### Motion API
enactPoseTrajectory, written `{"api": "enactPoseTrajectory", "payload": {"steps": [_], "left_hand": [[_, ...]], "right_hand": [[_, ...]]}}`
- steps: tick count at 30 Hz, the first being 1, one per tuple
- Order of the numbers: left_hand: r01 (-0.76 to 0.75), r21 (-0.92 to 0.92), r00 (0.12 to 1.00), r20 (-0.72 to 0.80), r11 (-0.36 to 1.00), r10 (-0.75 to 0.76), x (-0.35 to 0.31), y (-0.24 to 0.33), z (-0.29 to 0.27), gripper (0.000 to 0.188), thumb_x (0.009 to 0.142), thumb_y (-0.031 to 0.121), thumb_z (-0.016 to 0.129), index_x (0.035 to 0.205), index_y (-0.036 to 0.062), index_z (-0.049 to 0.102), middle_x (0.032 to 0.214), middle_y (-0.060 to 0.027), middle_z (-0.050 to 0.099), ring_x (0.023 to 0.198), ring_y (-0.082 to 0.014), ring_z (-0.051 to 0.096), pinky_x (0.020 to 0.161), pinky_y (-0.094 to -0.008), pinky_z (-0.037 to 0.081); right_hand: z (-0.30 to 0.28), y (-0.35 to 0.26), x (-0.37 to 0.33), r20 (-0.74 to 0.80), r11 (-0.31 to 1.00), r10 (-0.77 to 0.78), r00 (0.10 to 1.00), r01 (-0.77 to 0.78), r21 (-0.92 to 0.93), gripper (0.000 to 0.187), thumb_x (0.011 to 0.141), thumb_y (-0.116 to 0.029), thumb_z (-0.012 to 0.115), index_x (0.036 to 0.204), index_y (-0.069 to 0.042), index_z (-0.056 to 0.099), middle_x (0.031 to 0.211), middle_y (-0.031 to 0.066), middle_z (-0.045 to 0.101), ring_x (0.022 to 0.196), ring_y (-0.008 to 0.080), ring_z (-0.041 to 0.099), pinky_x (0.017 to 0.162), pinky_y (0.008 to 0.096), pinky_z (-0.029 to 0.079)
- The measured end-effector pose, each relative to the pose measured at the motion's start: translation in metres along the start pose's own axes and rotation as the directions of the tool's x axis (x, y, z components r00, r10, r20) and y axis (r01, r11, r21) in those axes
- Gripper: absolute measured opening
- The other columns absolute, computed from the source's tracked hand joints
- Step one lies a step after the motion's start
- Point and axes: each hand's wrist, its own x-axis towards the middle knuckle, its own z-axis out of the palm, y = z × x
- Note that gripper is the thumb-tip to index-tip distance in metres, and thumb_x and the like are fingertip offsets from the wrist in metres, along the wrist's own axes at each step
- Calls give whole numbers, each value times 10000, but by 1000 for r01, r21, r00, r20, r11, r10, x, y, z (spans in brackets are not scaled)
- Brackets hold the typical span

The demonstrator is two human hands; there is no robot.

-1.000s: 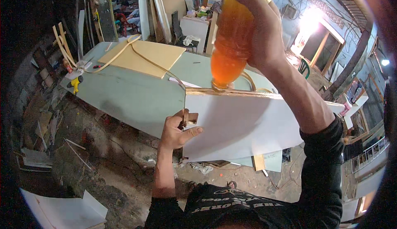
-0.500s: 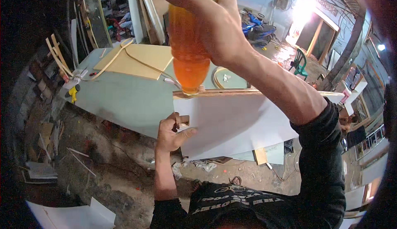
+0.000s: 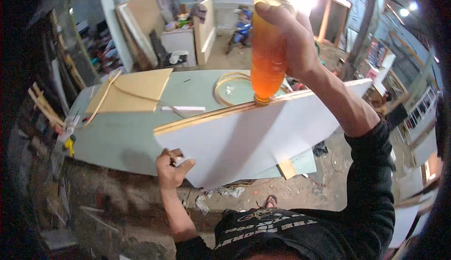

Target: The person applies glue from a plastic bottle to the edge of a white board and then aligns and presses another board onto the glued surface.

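My right hand (image 3: 296, 42) is wrapped around a clear plastic bottle (image 3: 268, 72) turned upside down, with amber liquid inside. The bottle's neck meets the upper long edge of a white board (image 3: 244, 135), around the middle of that edge. Bare layered wood shows along this edge (image 3: 202, 120). At the board's left end, my left hand (image 3: 172, 170) grips it by a small cutout, fingers hooked in and thumb lying on the white face. The board stands on edge, tilted, and its far side is hidden from me.
Behind the board spreads a pale green tabletop (image 3: 112, 140) bearing a yellowish panel (image 3: 129, 91), a coiled edging strip (image 3: 220, 87) and a white strip (image 3: 183, 108). A yellow-and-black tool (image 3: 69, 145) sits at the table's left corner. Crumpled plastic (image 3: 225, 193) litters the floor by my feet.
The bottle has travelled rightward along the board's edge, from near its left end to around the middle. My left hand keeps its grip. The board looks more slanted, and my view has shifted.
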Motion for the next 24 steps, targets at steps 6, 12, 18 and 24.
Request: {"api": "enactPoseTrajectory", "payload": {"steps": [6,12,18,24], "left_hand": [[1,-86,997,-76,996,-7,0,-4,5,394,732,283,871,743,39,562,700,7,528,658,-117,455,601,-288,388],[-41,-44,997,-62,998,38,1,0,9,417,748,317,859,798,41,550,757,9,515,710,-126,455,635,-309,396],[-3,-45,995,-103,999,-2,-6,-13,1,480,754,368,857,895,33,543,878,-22,515,824,-148,470,755,-313,405],[-16,143,1000,-15,990,18,-9,-31,-16,441,813,329,786,1020,22,546,974,-69,529,911,-183,474,838,-369,391]], "right_hand": [[-50,4,-5,-83,973,-165,983,148,-180,309,891,-303,660,981,-12,607,792,63,615,651,147,617,581,301,520],[-114,1,-14,-152,972,-12,988,-24,-233,315,888,-293,673,1030,-27,583,799,56,605,660,143,626,575,312,534],[-176,11,-16,-314,964,-93,945,6,-267,359,853,-238,724,1092,-30,556,818,51,599,652,138,613,553,301,527],[-246,16,-23,-374,923,-206,904,52,-382,466,820,-231,772,1157,-27,524,899,64,614,695,139,626,588,298,549]]}}
